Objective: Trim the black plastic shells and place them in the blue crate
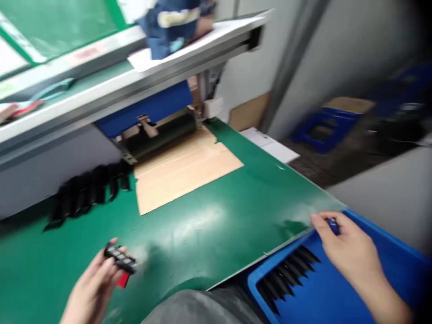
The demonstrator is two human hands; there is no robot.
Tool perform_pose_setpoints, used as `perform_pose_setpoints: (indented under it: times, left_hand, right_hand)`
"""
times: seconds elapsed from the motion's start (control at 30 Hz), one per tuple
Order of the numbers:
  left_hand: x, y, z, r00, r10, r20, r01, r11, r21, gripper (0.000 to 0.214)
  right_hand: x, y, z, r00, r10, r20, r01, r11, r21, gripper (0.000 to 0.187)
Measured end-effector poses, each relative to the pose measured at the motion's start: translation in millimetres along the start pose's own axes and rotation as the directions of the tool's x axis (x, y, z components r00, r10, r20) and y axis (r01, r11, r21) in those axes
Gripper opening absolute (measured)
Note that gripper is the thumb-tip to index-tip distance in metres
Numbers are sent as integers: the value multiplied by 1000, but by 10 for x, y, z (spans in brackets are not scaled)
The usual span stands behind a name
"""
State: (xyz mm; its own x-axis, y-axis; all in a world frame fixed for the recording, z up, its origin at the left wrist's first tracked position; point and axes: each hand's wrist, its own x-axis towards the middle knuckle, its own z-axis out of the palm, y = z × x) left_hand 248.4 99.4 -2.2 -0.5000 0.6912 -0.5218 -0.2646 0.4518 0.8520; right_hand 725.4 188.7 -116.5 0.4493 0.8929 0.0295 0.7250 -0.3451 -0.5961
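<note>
My left hand (96, 283) is closed on a small black part (120, 258) with pale squares along it, held above the green tabletop. A bit of red (123, 280) shows just below that part; whether it belongs to it I cannot tell. On the right, my right hand (353, 252) is curled around a small blue object (333, 226), mostly covered by the fingers, so its kind is unclear. This hand is over the blue tray (337, 294), where a row of black pointed pieces (286, 276) lies along the left side.
On the green table (202, 229) lies a flat sheet of cardboard (189, 175). A row of black pieces (89, 191) lines the back left. Above runs a shelf (101, 96) bearing dark blue cloth (168, 27). A blue stool (324, 128) stands beyond the table's right edge.
</note>
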Motion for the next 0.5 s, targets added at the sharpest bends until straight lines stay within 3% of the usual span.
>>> perform_pose_setpoints:
  times: [0.03, 0.07, 0.13, 0.2, 0.23, 0.3, 0.5]
  left_hand:
    - [-72, -45, 69, 997, -5, 74, 12, 995, -97, 63]
    - [-136, -87, 150, 989, 23, 149, 4, 984, -180, 57]
    - [-257, -158, 299, 960, 75, 268, 4, 959, -283, 48]
    - [-383, -208, 359, 933, 131, 335, -7, 938, -347, 44]
    - [-443, -226, 348, 924, 153, 350, -14, 929, -370, 44]
    - [-537, -247, 262, 915, 178, 361, -21, 917, -399, 44]
    - [-572, -263, -80, 917, 234, 323, -68, 889, -452, 43]
  right_hand:
    - [-71, -320, 38, 985, -156, 75, 144, 979, 145, 50]
    - [-194, -650, 81, 926, -338, 170, 279, 914, 296, 53]
    - [-558, -1275, 159, 683, -640, 352, 439, 745, 502, 54]
    - [-956, -1770, 225, 433, -792, 431, 536, 611, 583, 53]
    - [-1124, -1952, 258, 355, -831, 428, 583, 555, 594, 50]
    - [-1361, -2191, 325, 283, -866, 411, 653, 488, 579, 52]
    - [-1629, -2473, 488, 221, -882, 415, 698, 440, 564, 61]
